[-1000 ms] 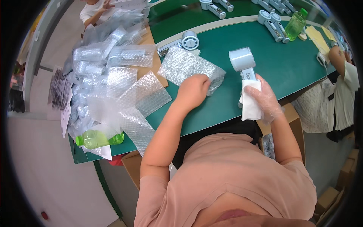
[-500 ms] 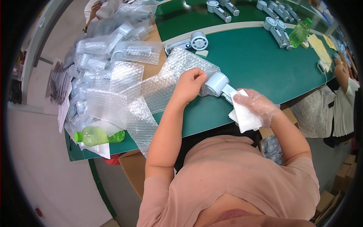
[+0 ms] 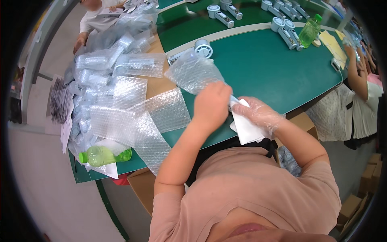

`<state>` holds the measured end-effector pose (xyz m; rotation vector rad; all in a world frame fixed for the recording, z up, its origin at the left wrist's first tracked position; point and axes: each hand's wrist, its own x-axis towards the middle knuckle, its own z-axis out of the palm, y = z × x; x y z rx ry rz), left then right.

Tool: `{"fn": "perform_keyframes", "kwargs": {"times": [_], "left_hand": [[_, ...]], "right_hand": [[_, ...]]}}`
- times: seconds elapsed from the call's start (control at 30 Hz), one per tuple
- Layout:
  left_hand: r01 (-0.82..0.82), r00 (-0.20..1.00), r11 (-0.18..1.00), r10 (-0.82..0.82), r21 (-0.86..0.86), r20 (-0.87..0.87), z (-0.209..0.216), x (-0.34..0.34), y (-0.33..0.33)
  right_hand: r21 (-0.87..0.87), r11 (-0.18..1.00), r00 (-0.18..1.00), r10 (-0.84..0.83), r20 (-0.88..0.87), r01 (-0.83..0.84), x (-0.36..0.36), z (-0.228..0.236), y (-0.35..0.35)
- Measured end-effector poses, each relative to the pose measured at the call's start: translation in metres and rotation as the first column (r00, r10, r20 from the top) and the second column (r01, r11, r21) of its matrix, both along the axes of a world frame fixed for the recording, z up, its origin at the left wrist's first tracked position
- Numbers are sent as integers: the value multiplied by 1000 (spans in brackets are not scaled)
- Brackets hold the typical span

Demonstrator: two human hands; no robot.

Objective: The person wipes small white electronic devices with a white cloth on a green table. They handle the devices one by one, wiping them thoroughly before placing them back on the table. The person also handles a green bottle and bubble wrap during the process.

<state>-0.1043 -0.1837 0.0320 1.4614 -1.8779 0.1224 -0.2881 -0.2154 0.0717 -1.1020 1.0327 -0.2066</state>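
Note:
A light-blue handheld device (image 3: 233,99) with a round head, much like a handheld fan, sits head-first in a bubble-wrap bag (image 3: 193,74); only part of its handle shows. My left hand (image 3: 212,105) is bare and closed around the bag's near end. In a clear plastic glove, my right hand (image 3: 256,116) grips the handle's end together with a folded white cloth (image 3: 249,130). Where the fingers meet the handle is partly hidden. Just beyond the bag lies another such device (image 3: 203,49) on the green table (image 3: 258,68).
Wrapped devices (image 3: 96,60) pile up at the left, beside flat bubble-wrap bags (image 3: 167,109). A green bottle (image 3: 100,155) lies near the left corner; another bottle (image 3: 310,31) stands far right by several bare devices (image 3: 284,34). Other people work at far left and right.
The bag has gone over the device's round head, which was bare outside it before. My left hand has moved right and nearer to my right hand, closing round the bag.

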Motion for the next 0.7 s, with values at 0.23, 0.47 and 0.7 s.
{"fn": "perform_keyframes", "kwargs": {"times": [0.23, 0.47, 0.7], "left_hand": [[-18, 988, 993, -1, -119, -155, 1, 1, 10], [-96, 956, 990, 62, -107, -288, -23, 8, -10], [-9, 866, 1000, -7, -29, -500, -24, 2, -14]], "right_hand": [[-86, 947, 916, -273, 295, 310, 1, -54, -17], [3, 933, 770, -298, 565, 359, 12, -56, -4], [180, 895, 705, -433, 561, 407, 33, -63, -27]]}}
